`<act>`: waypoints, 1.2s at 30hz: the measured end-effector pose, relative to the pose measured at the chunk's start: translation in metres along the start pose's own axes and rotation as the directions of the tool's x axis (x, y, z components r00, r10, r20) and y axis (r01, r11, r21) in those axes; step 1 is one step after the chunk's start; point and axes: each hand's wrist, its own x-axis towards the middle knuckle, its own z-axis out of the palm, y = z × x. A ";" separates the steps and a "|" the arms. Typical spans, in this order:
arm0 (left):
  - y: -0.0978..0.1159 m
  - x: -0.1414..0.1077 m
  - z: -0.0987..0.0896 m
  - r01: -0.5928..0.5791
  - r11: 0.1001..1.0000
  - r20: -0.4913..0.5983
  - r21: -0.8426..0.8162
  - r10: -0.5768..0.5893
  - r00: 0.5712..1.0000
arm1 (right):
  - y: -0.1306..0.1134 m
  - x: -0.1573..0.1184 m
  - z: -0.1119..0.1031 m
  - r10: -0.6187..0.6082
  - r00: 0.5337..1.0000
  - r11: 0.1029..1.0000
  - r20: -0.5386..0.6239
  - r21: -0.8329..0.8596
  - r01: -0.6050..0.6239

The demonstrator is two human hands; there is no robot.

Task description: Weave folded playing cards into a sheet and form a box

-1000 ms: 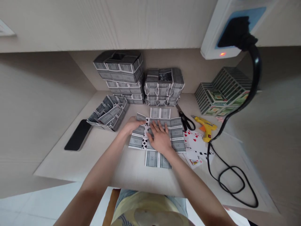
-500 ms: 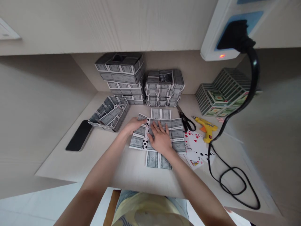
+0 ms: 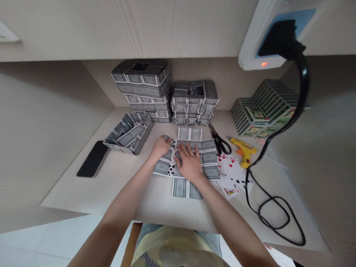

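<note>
A panel of joined playing cards (image 3: pixel 209 158), mostly back side up, lies on the desk in front of me with flaps on several sides. My right hand (image 3: pixel 190 163) rests flat on its middle, fingers spread. At the panel's upper left corner, my left hand (image 3: pixel 161 147) is closed around the edge of the left card flap (image 3: pixel 162 167), thumb on top; its other fingers are mostly hidden. Between that flap and the middle runs a strip of face-up black-suit cards (image 3: pixel 171 170). Paired cards form a near flap (image 3: pixel 179 187) and a far flap (image 3: pixel 184 133).
An open card-covered box (image 3: pixel 133 149) holding card pieces stands left, beside a phone (image 3: pixel 93 159). Card-covered boxes (image 3: pixel 141 83) are stacked behind. Right are scissors (image 3: pixel 221 142), a yellow glue gun (image 3: pixel 244 150), loose cards (image 3: pixel 230 170), a black cord (image 3: pixel 261 207) and a green-striped card structure (image 3: pixel 250 115).
My left hand has curled more at the flap's upper corner, its fingers drawn in. The right hand stays flat on the panel. The view has shifted slightly.
</note>
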 end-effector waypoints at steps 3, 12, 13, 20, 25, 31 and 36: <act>-0.005 -0.013 -0.006 -0.007 1.000 0.018 -0.010 0.007 1.000 | 0.000 0.000 0.000 0.005 1.000 1.000 -0.005 0.000 -0.005; -0.031 -0.064 -0.003 -0.012 0.995 0.032 0.102 0.009 0.999 | -0.003 0.000 0.000 0.004 1.000 1.000 -0.003 -0.027 -0.004; -0.030 -0.064 -0.001 -0.018 0.995 0.017 0.096 0.017 1.000 | -0.004 0.000 0.000 0.006 1.000 0.999 -0.003 -0.031 -0.006; -0.022 -0.064 0.000 0.000 0.991 -0.004 0.133 0.000 1.000 | -0.004 0.001 0.002 0.017 1.000 0.999 -0.005 -0.042 -0.017; -0.017 -0.065 0.001 -0.018 0.989 -0.006 0.149 0.020 1.000 | -0.005 0.002 0.002 0.020 1.000 0.998 -0.002 -0.053 -0.020; -0.009 -0.066 0.001 -0.055 0.986 0.053 0.159 0.047 0.998 | -0.005 0.002 0.001 0.037 0.999 0.997 0.006 -0.069 -0.037; -0.014 -0.054 -0.006 -0.139 0.987 0.142 0.078 0.127 0.982 | -0.005 0.002 0.000 0.036 0.999 0.998 0.014 -0.048 -0.035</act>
